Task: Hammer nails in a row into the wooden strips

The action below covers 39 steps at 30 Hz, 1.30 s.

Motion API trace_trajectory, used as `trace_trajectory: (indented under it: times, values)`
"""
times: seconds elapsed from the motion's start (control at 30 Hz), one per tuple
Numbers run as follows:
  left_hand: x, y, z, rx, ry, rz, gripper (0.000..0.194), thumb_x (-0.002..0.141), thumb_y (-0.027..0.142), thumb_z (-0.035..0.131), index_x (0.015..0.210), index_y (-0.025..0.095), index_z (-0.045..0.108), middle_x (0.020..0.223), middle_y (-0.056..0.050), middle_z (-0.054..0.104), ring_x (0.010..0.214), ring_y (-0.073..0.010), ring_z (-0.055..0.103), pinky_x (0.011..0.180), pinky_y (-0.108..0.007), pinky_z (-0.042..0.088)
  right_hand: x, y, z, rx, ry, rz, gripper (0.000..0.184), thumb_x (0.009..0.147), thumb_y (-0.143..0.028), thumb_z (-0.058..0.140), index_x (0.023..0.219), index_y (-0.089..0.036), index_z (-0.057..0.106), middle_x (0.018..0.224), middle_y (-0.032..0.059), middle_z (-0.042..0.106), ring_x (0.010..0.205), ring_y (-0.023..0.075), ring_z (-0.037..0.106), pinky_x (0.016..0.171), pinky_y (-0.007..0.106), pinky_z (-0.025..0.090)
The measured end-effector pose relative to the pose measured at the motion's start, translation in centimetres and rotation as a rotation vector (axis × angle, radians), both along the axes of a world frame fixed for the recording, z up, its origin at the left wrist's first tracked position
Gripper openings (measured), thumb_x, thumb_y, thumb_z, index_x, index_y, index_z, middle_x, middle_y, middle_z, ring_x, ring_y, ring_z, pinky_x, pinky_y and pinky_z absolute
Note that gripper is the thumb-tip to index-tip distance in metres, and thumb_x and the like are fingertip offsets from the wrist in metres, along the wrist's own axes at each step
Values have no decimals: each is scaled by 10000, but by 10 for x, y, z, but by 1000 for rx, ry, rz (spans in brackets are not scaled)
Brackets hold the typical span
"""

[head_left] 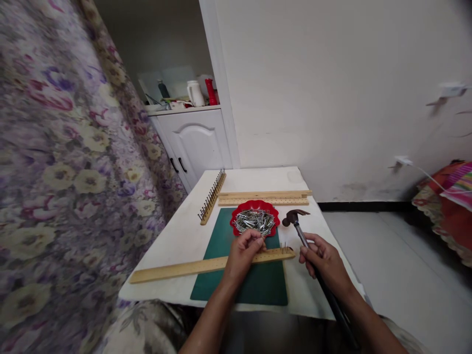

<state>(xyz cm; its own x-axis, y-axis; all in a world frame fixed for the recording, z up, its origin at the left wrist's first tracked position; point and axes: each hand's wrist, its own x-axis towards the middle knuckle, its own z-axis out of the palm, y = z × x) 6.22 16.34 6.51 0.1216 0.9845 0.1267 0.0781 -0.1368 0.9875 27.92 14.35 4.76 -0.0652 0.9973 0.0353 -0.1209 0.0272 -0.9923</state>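
In the head view, your white table (165, 246) stands by a pale wall (332, 98), a floral curtain (73, 147) leftward. Your right hand (324, 260) grips a hammer (302, 236); your left hand (243, 250), fingertips pinched on something indistinct, partly hides the wooden strip (173, 270) across the green mat (258, 287).

On the cabinet top (184, 110), 1 white jug (196, 94) stands near the front edge's right end, beside 1 red object (211, 92); 1 dark bottle (162, 89) stands farther left, toward the back edge. 2 black handles (182, 164) sit on the doors (199, 142) below. A flowered curtain (73, 147) hangs at left. 2 white fittings (403, 161) jut from the wall (313, 88); striped cloth (459, 184) lies over red fabric (442, 216) at right.
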Motion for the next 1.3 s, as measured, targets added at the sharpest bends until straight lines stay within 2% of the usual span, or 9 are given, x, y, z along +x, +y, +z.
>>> trace_trajectory:
  times: [0.13, 0.23, 0.37, 0.6, 0.8, 1.3]
  values:
    - [3, -4, -19, 25, 107, 83, 157, 765, 296, 614, 784, 141, 626, 706, 6, 601, 661, -109, 528, 624, -199, 399, 2, 0, -1, 13, 5, 5, 377, 794, -392, 615, 1084, -162, 541, 581, -43, 591, 337, 67, 418, 333, 184, 311]
    - [12, -4, -34, 2, 154, 78, 145, 760, 281, 601, 788, 141, 628, 684, 11, 598, 629, -109, 516, 588, -197, 377, 4, -1, -1, 19, 3, 12, 363, 809, -368, 605, 1095, -158, 532, 586, -43, 587, 343, 63, 415, 339, 180, 318]
    - [24, 1, -43, 54, 268, 102, 149, 771, 278, 572, 759, 147, 642, 683, 2, 604, 633, -123, 517, 580, -208, 370, 6, -3, 3, 13, -6, 1, 359, 804, -370, 607, 1085, -160, 528, 578, -44, 582, 342, 71, 413, 338, 190, 319]
    - [31, 11, -51, 216, 351, 148, 159, 799, 256, 540, 749, 163, 658, 747, -14, 626, 713, -144, 557, 657, -231, 403, 8, -4, 4, 16, -12, 17, 356, 816, -366, 596, 1096, -160, 519, 587, -41, 581, 351, 74, 420, 348, 191, 323]
    - [36, 14, -55, 218, 405, 174, 146, 796, 256, 554, 750, 181, 671, 760, -4, 660, 721, -143, 579, 668, -225, 410, 10, -5, -1, 22, -11, 26, 315, 835, -340, 583, 1093, -169, 524, 597, -42, 582, 352, 64, 419, 347, 179, 320]
    - [36, 15, -56, 236, 493, 166, 129, 803, 232, 550, 765, 194, 667, 790, 3, 664, 753, -135, 588, 675, -212, 404, 10, -12, 8, 6, -25, 76, 302, 843, -317, 566, 1102, -169, 518, 601, -44, 580, 340, 55, 402, 345, 177, 318]
